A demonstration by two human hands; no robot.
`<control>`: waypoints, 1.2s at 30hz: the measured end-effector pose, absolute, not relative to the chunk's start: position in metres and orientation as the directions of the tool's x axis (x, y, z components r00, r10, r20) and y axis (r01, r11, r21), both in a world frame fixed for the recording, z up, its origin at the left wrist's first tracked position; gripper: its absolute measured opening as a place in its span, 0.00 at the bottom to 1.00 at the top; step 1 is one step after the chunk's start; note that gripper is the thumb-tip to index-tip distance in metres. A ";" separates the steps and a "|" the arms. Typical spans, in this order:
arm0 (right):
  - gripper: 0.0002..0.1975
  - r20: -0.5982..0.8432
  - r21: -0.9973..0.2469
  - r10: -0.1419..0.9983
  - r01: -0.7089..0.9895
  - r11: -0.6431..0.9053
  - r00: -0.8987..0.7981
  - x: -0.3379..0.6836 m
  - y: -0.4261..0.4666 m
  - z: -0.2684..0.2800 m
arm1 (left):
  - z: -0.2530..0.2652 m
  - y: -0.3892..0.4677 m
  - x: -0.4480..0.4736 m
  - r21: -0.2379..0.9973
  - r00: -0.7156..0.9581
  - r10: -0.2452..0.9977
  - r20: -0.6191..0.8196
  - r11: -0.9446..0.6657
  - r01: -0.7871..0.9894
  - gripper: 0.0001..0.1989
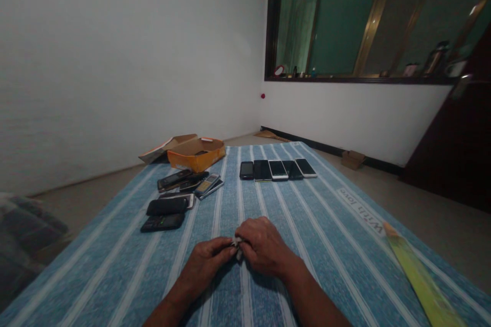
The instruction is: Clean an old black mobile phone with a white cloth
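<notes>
Above the near middle of the striped blue tablecloth (326, 276), my left hand (209, 258) and my right hand (264, 248) meet with fingers pinched together. Between them is a small crumpled whitish piece (238, 254), like tissue or cloth; most of it is hidden by the fingers. Beyond my hands, several phones lie side by side in a row, among them a white-framed phone (278, 169). To the left lies a loose pile of several phones, with a keypad phone (207, 184) and a dark phone (163, 222) nearest me.
An orange cardboard box (197, 161) stands open at the table's far left, its lid (164, 149) beside it. A long yellow-green item (418, 276) lies along the right edge. A small carton (353, 159) sits on the floor by the wall, near a dark door (452, 148).
</notes>
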State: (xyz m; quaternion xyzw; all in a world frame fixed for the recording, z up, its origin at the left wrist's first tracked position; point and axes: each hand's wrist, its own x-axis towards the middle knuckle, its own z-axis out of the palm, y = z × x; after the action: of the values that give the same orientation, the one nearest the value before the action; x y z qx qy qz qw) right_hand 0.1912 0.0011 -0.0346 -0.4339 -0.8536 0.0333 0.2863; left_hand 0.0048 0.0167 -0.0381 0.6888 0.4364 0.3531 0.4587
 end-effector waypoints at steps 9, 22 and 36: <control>0.09 0.422 -0.375 0.821 0.750 0.544 -0.385 0.212 0.008 -0.029 | -0.044 0.020 0.002 0.911 0.367 0.924 0.104 -0.237 0.338 0.13; 0.08 0.444 -0.294 0.754 0.716 0.633 -0.484 0.199 0.001 -0.033 | -0.030 0.013 0.005 0.901 0.396 0.916 0.061 -0.221 0.373 0.13; 0.12 0.308 -0.339 0.860 0.798 0.499 -0.407 0.208 0.000 -0.024 | -0.036 0.017 0.002 0.880 0.418 0.908 0.042 -0.232 0.415 0.17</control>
State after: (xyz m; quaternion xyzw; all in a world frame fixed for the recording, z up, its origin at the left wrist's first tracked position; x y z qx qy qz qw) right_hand 0.2079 -0.0001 -0.0235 -0.4958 -0.8359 0.0692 0.2250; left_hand 0.0021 0.0170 -0.0363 0.7287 0.4538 0.2916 0.4219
